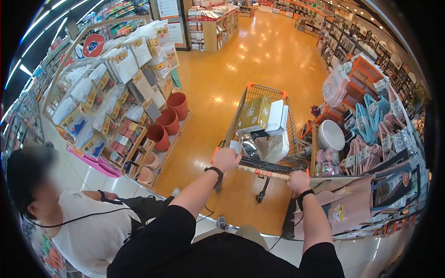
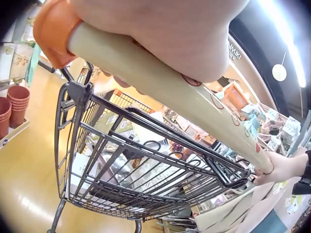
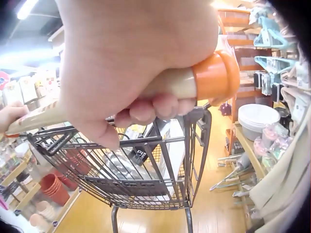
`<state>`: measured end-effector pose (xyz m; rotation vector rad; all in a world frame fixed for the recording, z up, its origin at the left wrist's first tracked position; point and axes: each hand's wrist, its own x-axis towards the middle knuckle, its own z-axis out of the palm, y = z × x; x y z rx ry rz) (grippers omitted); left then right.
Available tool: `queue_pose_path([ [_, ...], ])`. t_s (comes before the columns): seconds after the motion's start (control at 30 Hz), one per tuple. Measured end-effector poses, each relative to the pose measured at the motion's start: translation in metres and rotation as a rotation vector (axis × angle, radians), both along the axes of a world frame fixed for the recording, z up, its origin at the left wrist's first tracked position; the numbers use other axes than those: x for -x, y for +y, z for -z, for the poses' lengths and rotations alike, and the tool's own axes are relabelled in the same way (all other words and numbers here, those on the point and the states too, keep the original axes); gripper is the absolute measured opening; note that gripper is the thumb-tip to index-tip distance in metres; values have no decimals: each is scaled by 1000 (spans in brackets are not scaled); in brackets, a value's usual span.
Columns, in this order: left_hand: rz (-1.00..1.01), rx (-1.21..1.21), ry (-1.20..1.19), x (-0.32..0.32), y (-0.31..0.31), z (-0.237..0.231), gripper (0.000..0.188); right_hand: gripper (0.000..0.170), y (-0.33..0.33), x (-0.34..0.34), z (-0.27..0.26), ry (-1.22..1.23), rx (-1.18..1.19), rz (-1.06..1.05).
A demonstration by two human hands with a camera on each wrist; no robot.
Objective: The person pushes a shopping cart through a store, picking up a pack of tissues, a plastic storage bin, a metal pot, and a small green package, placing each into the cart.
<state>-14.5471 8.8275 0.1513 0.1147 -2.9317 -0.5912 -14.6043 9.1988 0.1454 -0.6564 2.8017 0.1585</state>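
Observation:
A shopping cart (image 1: 287, 134) stands in front of the person, holding a gold-and-white box (image 1: 254, 113), a white package (image 1: 277, 118) and a silvery, shiny bag (image 1: 273, 147). The left hand (image 1: 226, 160) grips the left part of the cream handle bar (image 1: 264, 173), close to its orange end. Around the bar's right part the right hand (image 1: 298, 180) is curled; in the right wrist view its fingertips (image 3: 165, 106) wrap under the bar beside the orange end cap (image 3: 216, 77). The left wrist view shows the left palm (image 2: 165, 34) over the bar.
Left: a rack of hanging packs (image 1: 120, 69), stacked terracotta pots (image 1: 177, 104) and a person in a white shirt (image 1: 88, 222), close by. Right: shelves with blue hangers (image 1: 366, 121), a white round tub (image 1: 331, 135) and hanging pink fabric (image 1: 338, 204). Ahead, wooden flooring (image 1: 259, 51) runs between displays.

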Motion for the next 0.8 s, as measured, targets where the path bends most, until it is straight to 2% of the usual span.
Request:
queue_pose_path([
  [0.2,-21,14,-183,105,-24,-16,47,41,-35,99,-32,-191,9,42],
  [0.27,-16,-3,-226,138,-31,-15,49,46,-39,135,-31,-303,42,56],
  [0.33,-15,17,-264,175,-39,-14,53,47,-40,177,-18,-297,83,23],
  [0.4,8,35,-271,214,-45,-8,55,41,-50,217,-35,-622,172,179],
  [0.43,-21,76,-273,230,-47,-12,58,35,-51,238,-30,-701,251,200],
  [0.5,-45,72,-524,267,-48,-36,57,37,-53,275,-28,-782,282,255],
  [0.53,8,71,-465,283,-57,-29,60,40,-53,300,-12,-856,289,268],
  [0.57,47,101,-515,297,-62,-35,61,43,-62,311,-31,-881,215,259],
  [0.6,35,72,-564,310,-66,-42,60,46,-66,329,-24,-935,217,288],
  [0.67,55,97,-527,339,-75,-37,57,51,-79,359,-31,-940,188,273],
  [0.8,25,16,-527,391,-88,-26,54,48,-85,420,-18,-1022,235,245],
])
